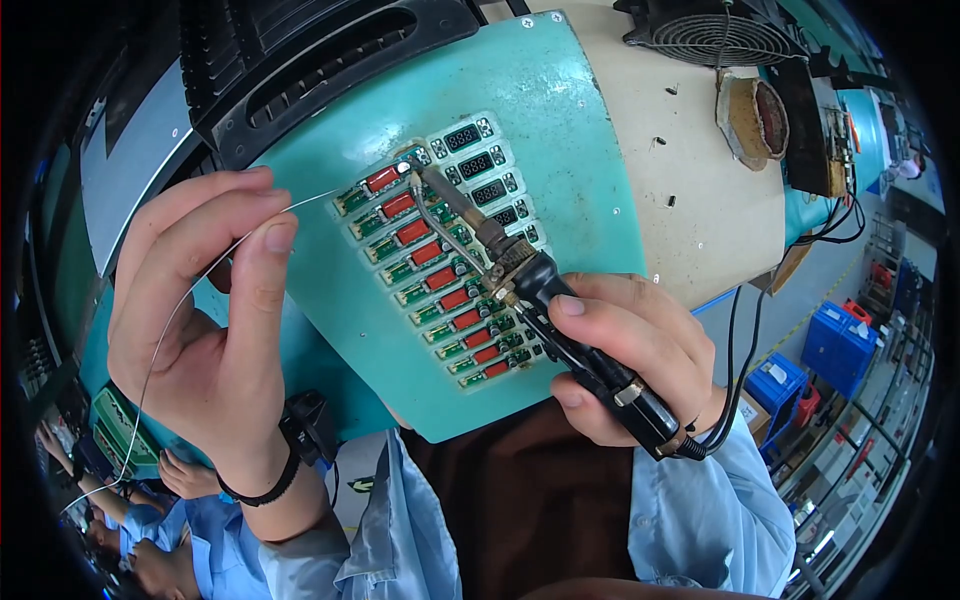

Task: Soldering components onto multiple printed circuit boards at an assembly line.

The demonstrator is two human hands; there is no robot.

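My left hand [215, 290] pinches a thin solder wire [315, 198] between thumb and fingers. The wire's free end points at the top of a panel of small circuit boards [388, 248], and its tail trails down past my wrist. My right hand [640, 345] grips a soldering iron [538, 282] with a black handle and a thin metal tube alongside its shaft. The iron's tip is at the uppermost board, beside its red rectangular component [382, 180]. Several boards lie in a slanted row, each with a red part. Small black digit displays [476, 165] show at the upper right.
The panel lies on a turquoise board [570, 130]. Beyond it stand a black slotted rack [330, 75] and a fan grille [725, 40], with a brown ring-shaped holder [765, 120] at right. Blue bins [840, 345] stand farther right. A co-worker's hand [188, 475] appears lower left.
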